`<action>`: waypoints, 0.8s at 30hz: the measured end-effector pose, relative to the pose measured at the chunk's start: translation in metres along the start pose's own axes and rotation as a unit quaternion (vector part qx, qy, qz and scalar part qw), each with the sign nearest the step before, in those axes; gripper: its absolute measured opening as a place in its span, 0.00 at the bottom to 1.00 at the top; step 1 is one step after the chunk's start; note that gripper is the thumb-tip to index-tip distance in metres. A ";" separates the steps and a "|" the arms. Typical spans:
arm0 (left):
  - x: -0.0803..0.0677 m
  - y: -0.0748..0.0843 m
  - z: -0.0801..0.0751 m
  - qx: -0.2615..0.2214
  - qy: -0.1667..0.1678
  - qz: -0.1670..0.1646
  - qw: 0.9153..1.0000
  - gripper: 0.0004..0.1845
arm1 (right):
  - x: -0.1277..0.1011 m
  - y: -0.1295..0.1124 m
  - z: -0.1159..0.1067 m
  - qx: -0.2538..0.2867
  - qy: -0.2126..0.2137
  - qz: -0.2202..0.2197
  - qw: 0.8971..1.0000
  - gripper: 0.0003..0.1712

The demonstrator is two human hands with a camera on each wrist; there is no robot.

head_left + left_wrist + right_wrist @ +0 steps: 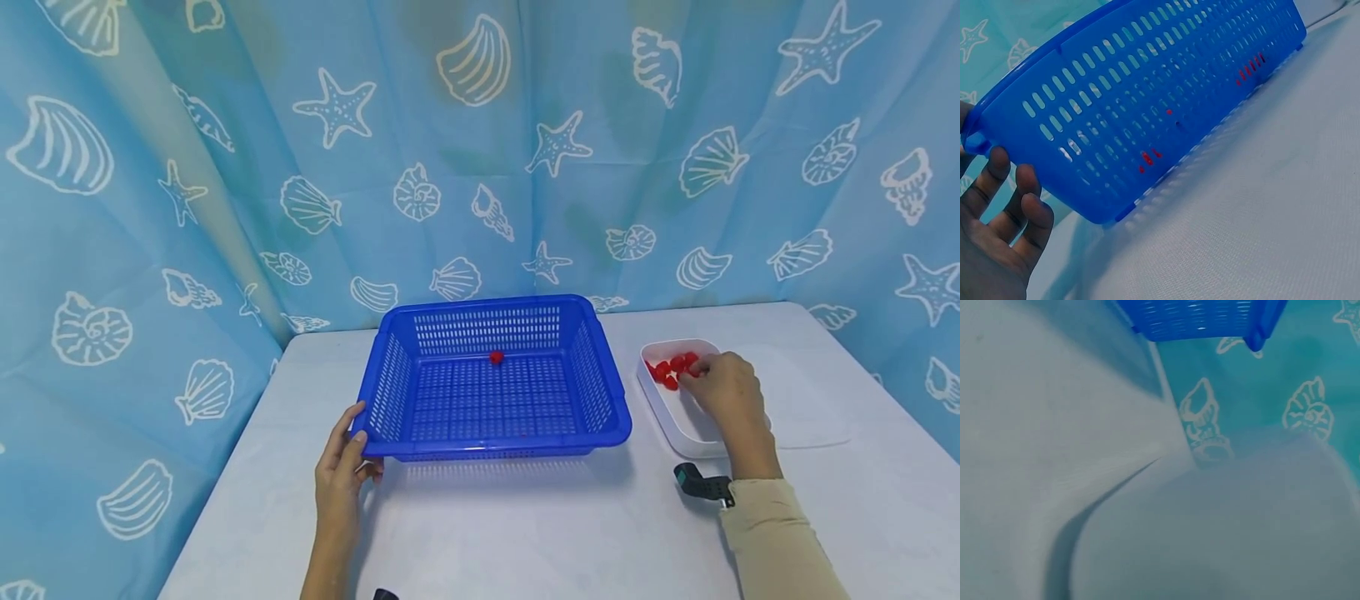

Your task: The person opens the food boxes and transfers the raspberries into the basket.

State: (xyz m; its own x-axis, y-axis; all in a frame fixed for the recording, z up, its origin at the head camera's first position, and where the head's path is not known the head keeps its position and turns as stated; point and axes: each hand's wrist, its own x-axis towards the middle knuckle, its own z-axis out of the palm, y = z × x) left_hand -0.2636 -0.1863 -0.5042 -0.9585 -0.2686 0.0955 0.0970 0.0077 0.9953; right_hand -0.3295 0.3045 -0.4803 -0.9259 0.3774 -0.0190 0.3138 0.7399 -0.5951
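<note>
Blue perforated basket (495, 379) sits mid-worktop (525, 517), nearer the back edge. Left hand (341, 471) grips its front-left corner rim, thumb over the rim, fingers curled below. One red piece (497, 357) lies on the basket floor near its back wall. White tray (678, 400) stands just right of the basket, holding red pieces (670, 371). Right hand (727, 390) reaches into the tray, fingertips curled on the pieces; whether it pinches one cannot be told.

No readable text anywhere.

The curtain (480, 150) carries only printed shells and starfish, no letters or numbers. The basket (491, 379), the white tray (678, 417) and the surface (525, 517) show no label, brand or sign in any view.
</note>
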 end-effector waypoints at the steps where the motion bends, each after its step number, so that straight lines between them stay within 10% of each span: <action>1: 0.000 0.000 0.000 0.000 0.000 0.000 1.000 0.21 | -0.001 -0.001 -0.001 0.003 0.001 -0.001 1.000 0.22; 24: -0.002 0.003 0.001 0.009 0.001 -0.003 1.000 0.21 | -0.030 -0.039 -0.026 0.051 0.097 -0.131 0.985 0.20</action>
State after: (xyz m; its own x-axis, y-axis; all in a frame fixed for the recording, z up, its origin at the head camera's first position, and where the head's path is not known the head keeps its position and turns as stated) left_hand -0.2613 -0.1850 -0.5019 -0.9584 -0.2707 0.0901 0.0871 0.0232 0.9959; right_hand -0.3086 0.2791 -0.4355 -0.9112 0.2877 0.2949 0.0369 0.7699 -0.6371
